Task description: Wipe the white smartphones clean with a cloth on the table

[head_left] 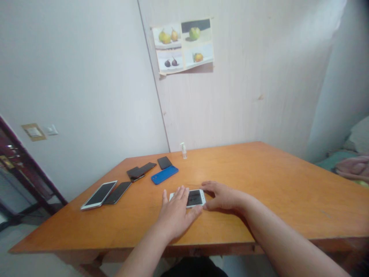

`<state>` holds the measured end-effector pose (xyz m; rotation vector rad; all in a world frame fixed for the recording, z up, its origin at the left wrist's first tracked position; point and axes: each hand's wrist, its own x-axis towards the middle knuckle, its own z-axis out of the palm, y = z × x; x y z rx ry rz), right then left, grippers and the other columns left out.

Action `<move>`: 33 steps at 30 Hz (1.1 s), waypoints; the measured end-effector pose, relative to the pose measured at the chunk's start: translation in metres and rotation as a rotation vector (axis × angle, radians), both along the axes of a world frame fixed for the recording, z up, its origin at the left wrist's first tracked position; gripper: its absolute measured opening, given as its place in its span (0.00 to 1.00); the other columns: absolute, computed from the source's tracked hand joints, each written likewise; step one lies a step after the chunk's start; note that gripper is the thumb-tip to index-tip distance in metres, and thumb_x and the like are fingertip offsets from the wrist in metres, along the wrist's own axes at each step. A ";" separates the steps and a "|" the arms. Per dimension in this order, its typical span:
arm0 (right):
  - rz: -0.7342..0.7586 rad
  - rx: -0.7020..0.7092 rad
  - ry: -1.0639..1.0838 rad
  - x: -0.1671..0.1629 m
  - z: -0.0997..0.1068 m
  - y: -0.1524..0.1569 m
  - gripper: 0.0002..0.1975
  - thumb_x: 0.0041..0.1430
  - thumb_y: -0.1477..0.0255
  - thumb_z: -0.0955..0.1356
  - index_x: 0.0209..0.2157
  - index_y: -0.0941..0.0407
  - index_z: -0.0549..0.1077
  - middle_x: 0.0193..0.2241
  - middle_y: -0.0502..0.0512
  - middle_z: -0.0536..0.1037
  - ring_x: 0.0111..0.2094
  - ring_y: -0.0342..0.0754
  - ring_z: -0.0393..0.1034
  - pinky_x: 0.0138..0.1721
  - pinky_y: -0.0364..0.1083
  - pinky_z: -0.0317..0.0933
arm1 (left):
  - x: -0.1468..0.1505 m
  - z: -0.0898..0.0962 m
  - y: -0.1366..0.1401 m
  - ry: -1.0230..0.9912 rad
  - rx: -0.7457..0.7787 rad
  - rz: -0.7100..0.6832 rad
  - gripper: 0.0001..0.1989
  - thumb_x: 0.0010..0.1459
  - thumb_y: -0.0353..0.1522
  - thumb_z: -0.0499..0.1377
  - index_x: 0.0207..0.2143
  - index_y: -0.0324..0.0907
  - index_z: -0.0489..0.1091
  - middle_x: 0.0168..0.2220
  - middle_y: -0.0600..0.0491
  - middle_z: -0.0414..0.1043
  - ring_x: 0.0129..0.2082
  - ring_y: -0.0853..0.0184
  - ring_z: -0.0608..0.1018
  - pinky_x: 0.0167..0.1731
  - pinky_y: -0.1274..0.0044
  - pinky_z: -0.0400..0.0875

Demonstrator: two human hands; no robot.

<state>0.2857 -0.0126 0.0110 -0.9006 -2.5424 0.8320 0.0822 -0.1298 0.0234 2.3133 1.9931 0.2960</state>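
Phone (pixel 196 198), white, lies flat on the table (pixel 273 192), near and central. Left hand (pixel 174 217) spreads open across its left part; right hand (pixel 226 197) curves, thumb and fingers apart, at its right end, grip indeterminable. Uneven pressure could skid it nearward.

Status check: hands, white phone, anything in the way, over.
Left hand laid across white phone. Right hand at its right end. Phone flat on table. Blue phone beyond, not blocking.

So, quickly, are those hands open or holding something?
Left hand: open, palm down over a white phone.
Right hand: open, curved around that phone's right end.
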 end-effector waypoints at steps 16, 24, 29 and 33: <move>-0.003 0.052 0.020 0.000 -0.013 0.009 0.37 0.44 0.57 0.75 0.57 0.53 0.73 0.59 0.61 0.69 0.62 0.64 0.58 0.62 0.55 0.52 | 0.011 0.002 0.007 -0.097 -0.048 -0.273 0.41 0.61 0.58 0.44 0.69 0.45 0.50 0.70 0.45 0.47 0.70 0.51 0.51 0.64 0.47 0.27; 0.050 0.071 0.078 -0.002 -0.009 0.006 0.33 0.45 0.61 0.75 0.55 0.53 0.74 0.54 0.59 0.75 0.57 0.61 0.65 0.58 0.54 0.57 | 0.021 0.003 0.017 -0.102 -0.031 -0.162 0.43 0.61 0.59 0.42 0.69 0.41 0.50 0.69 0.40 0.48 0.69 0.47 0.51 0.62 0.43 0.27; 0.039 0.093 0.073 -0.003 -0.011 0.007 0.32 0.45 0.61 0.75 0.54 0.54 0.75 0.54 0.60 0.75 0.56 0.61 0.65 0.59 0.55 0.57 | 0.026 0.005 0.012 -0.080 -0.023 -0.260 0.40 0.63 0.57 0.42 0.69 0.44 0.50 0.69 0.42 0.49 0.69 0.50 0.52 0.65 0.47 0.30; 0.062 0.098 0.071 -0.003 -0.010 0.008 0.31 0.46 0.62 0.75 0.54 0.53 0.75 0.54 0.59 0.74 0.58 0.61 0.64 0.60 0.55 0.55 | 0.025 0.006 0.011 -0.069 -0.006 -0.226 0.38 0.64 0.55 0.42 0.67 0.42 0.53 0.69 0.42 0.51 0.69 0.50 0.54 0.64 0.46 0.35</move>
